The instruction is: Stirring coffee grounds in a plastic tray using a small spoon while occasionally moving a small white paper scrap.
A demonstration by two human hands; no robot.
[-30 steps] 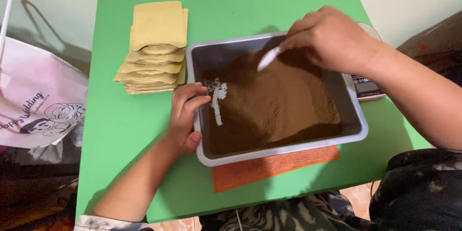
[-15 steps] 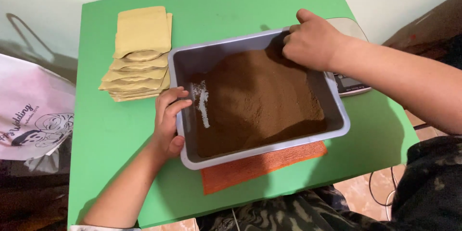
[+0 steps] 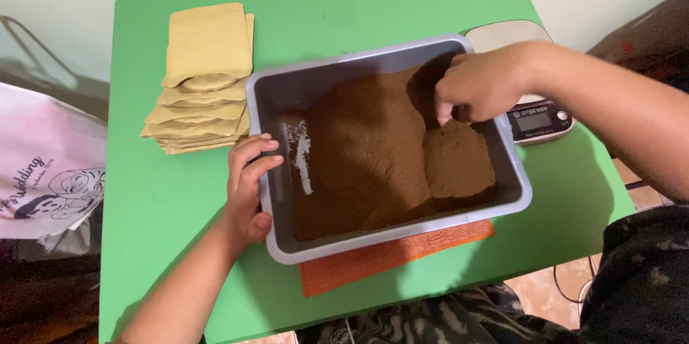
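The left hand [image 3: 247,186] holds the side wall of the grey tub [image 3: 276,100] on the green worktop [image 3: 165,200], while the right hand [image 3: 477,86] pinches into its loose, soft brown powder [image 3: 373,150], best held by the stiff rim.

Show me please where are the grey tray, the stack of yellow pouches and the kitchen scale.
grey tray [image 3: 283,93]: head view, on its bare inner far-left wall.
stack of yellow pouches [image 3: 208,46]: head view, on the top pouch's face.
kitchen scale [image 3: 535,120]: head view, on its display panel.
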